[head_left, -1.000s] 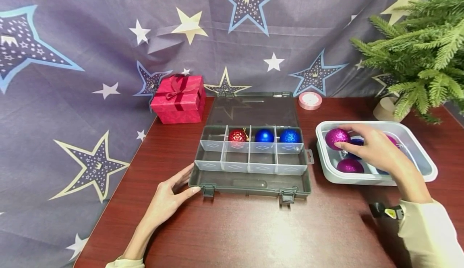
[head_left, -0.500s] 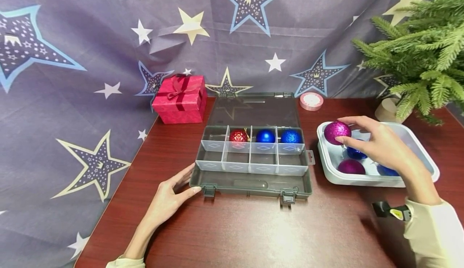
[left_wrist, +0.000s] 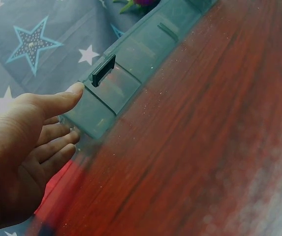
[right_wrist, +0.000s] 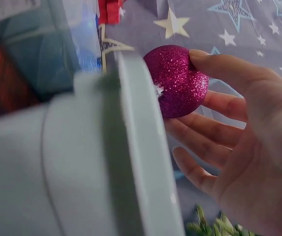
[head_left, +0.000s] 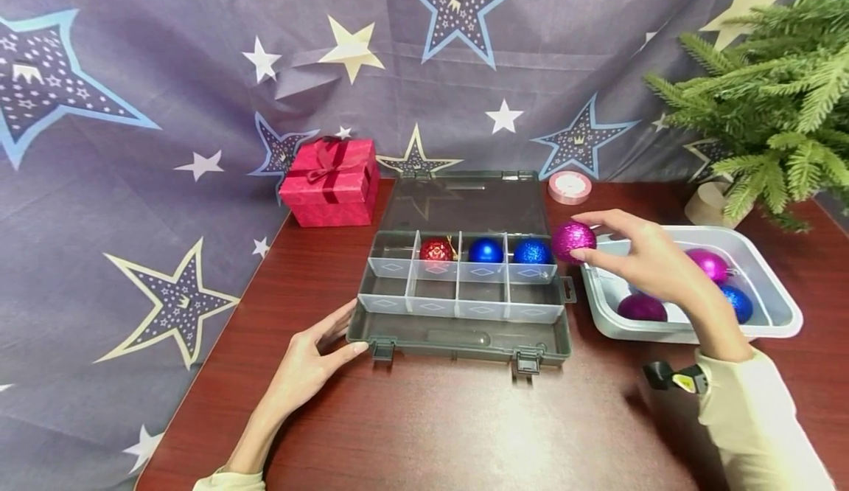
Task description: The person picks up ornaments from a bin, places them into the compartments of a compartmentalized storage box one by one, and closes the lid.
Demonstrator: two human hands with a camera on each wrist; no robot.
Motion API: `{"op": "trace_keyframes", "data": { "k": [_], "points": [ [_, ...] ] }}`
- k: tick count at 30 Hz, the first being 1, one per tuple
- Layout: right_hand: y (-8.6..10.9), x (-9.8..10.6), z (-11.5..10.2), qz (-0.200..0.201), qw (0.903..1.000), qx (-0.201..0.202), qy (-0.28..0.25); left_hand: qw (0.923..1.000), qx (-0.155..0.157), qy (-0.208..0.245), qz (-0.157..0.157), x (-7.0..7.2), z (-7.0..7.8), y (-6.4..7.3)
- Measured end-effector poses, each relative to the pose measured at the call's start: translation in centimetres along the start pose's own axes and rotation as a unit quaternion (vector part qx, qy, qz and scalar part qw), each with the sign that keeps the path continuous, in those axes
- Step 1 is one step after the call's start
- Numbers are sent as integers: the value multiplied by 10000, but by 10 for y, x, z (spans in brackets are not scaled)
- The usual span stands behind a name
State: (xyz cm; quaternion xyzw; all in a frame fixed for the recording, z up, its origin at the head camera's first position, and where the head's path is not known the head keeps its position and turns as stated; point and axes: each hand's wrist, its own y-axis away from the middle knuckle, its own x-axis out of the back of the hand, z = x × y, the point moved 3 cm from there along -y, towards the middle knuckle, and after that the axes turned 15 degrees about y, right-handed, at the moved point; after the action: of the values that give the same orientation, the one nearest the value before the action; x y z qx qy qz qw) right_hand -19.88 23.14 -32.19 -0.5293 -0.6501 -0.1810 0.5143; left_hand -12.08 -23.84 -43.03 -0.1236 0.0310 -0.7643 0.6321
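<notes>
My right hand [head_left: 653, 259] pinches a glittery magenta bauble [head_left: 573, 242] between thumb and fingers, above the left rim of a white tub [head_left: 597, 321]. A silver cap shows on the magenta bauble [right_wrist: 177, 81] in the right wrist view. At the left front corner of a grey see-through organizer box [head_left: 458, 340] rests my left hand [head_left: 301, 366], thumb at the front and loosely bent fingers along the side. The box's lid lies folded back. Its back row holds a red patterned bauble [head_left: 435, 248], a shiny blue bauble [head_left: 486, 250] and a glittery blue bauble [head_left: 532, 251].
In the tub lie a dark magenta bauble [head_left: 642, 307], a bright magenta bauble [head_left: 708, 264] and a blue bauble [head_left: 738, 304]. Behind stand a red gift box [head_left: 329, 181], a pink ribbon roll [head_left: 569, 187] and a small fir tree [head_left: 776, 100]. A star-printed cloth [head_left: 219, 71] hangs behind the table.
The right hand has lifted the glittery magenta bauble from inside the tub and carried it left over the rim, towards the organizer box. My left hand has stayed at the box's corner.
</notes>
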Motion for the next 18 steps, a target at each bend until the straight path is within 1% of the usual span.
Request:
{"op": "trace_keyframes", "data": {
  "k": [4,7,14,18],
  "points": [
    [-13,-8,-13,-76,9999,83,-58,10000,29,-6,7,0,0,0],
    [-23,-15,-22,-83,9996,263,-91,10000,41,-35,23,0,1,0],
    [-46,-35,-36,-403,9971,524,-371,10000,64,-65,32,0,1,0],
    [-56,-44,-46,-482,9956,619,-511,10000,53,-62,26,0,0,0]
  ]
}}
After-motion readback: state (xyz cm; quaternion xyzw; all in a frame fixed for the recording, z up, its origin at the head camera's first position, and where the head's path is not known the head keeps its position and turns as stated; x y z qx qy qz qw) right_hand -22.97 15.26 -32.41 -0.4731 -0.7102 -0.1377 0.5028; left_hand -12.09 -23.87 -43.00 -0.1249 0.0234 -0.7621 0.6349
